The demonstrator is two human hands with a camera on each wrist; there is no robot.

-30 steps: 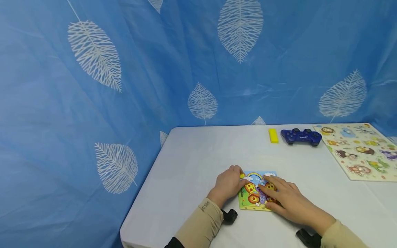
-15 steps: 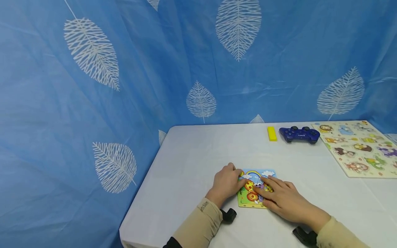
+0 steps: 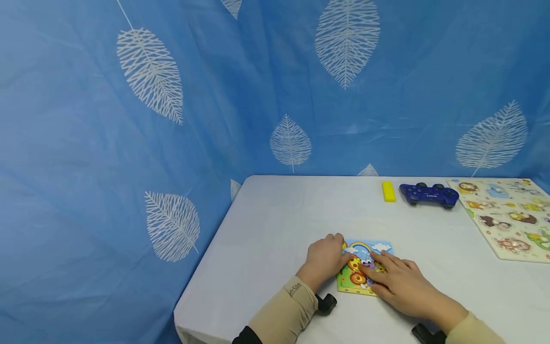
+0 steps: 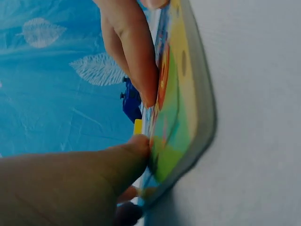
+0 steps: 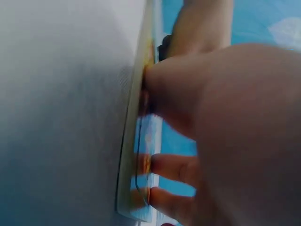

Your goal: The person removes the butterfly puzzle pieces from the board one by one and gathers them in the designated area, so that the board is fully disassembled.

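Board low in frame: probably light, stiff; best held by edges; pinched by left hand, touched by right hand, fingers extended.

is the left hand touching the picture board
Touching: in the left wrist view, the left hand meets the picture board with its thumb tip, no gap between.

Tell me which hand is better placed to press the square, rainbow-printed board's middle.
Probably the right hand: its fingers reach the middle of the square, rainbow-printed board, while the left hand holds its left edge.
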